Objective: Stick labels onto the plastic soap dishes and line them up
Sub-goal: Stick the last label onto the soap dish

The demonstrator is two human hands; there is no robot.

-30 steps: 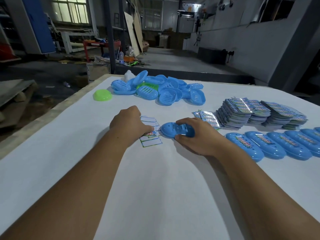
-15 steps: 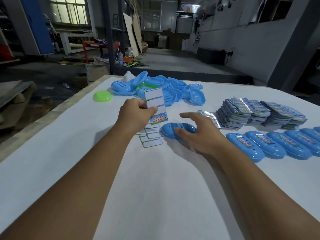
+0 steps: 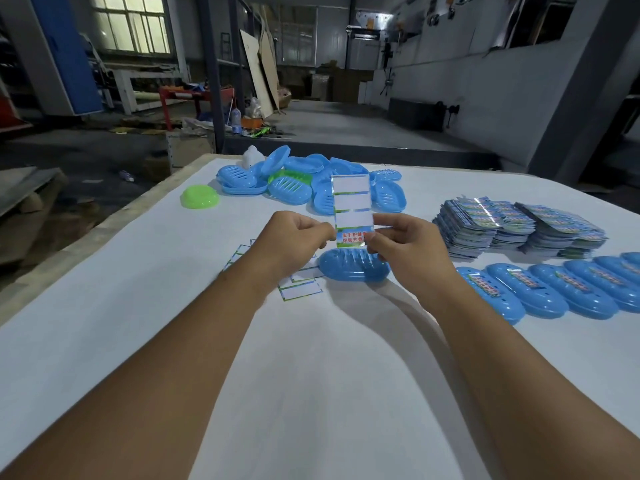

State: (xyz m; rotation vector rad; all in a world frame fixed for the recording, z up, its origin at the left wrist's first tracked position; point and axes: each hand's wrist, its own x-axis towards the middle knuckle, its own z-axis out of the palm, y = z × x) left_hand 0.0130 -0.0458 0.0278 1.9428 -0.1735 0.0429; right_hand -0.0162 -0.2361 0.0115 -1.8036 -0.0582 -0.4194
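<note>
We are in a dim workshop, standing at a broad white surface [image 3: 311, 393] with a pile of loose blue soap dishes [image 3: 311, 188] and one green one [image 3: 200, 197] at its far side. Stacks of label sheets [image 3: 519, 226] sit to the right, and in front of them runs a row of labelled dishes [image 3: 561, 289], each just beside the next.

Our left hand [image 3: 294, 240] pinches the left edge of a label strip [image 3: 352, 207] held upright above the surface, fingers curled onto it. Our right hand [image 3: 405, 247] pinches at the printed label [image 3: 351, 237] at the strip's bottom, thumb and forefinger closed on its right edge. The three panels above it are blank white. Directly below lies the unlabelled blue dish [image 3: 353, 270], domed side up, with spent backing strips [image 3: 301, 289] to its left.

We judge the label to be thin, limp and sticky on one side, so it wants holding by a corner or edge only, kept taut so it does not fold onto itself. The dish looks light, stiff and smooth; it may slide when we press the label down, so one hand should steady its end while the other smooths along the curved top.
</note>
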